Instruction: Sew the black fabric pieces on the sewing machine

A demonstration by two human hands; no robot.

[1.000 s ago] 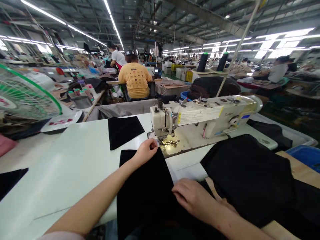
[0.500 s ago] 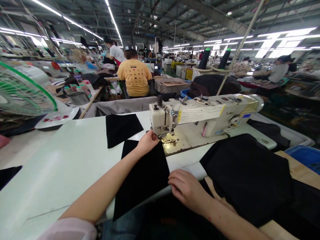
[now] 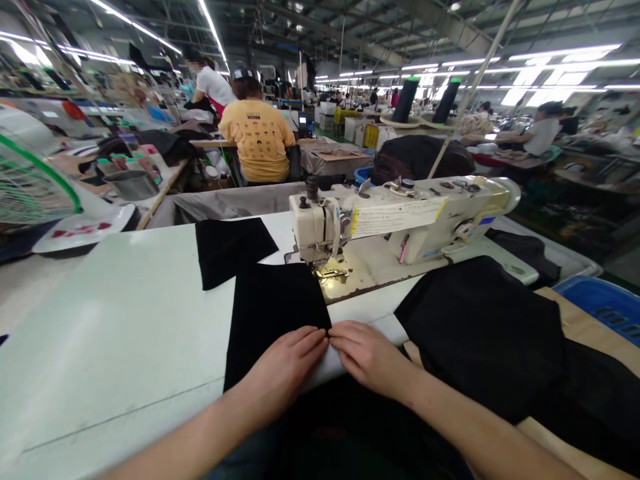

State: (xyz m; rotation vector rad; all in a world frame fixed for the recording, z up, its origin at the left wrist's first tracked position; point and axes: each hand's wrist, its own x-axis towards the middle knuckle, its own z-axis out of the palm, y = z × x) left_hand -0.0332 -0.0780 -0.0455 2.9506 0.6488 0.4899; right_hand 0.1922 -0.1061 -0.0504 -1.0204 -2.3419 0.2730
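Pinching black fabric [image 3: 275, 313] between left hand [image 3: 285, 367] and right hand [image 3: 370, 357], white table [image 3: 125, 320], factory hall [image 3: 350, 67] beyond

Lighting: bright overhead fluorescent strip lights [image 3: 135, 27], in long rows running far back along the ceiling. Glare: pale sheen across the white sewing table [image 3: 100, 333]; warm spot of lamplight on the metal plate [image 3: 333, 283] of the sewing machine [image 3: 400, 223]. Shadows: soft, few, darkest beneath the machine. Black cloth [image 3: 275, 313]: very dark, surface detail barely readable. Distortion: strong wide-angle bending at the frame edges, notably the fan guard [image 3: 30, 180]. Focus: distant workstations [image 3: 330, 140] soft, fine detail lost.
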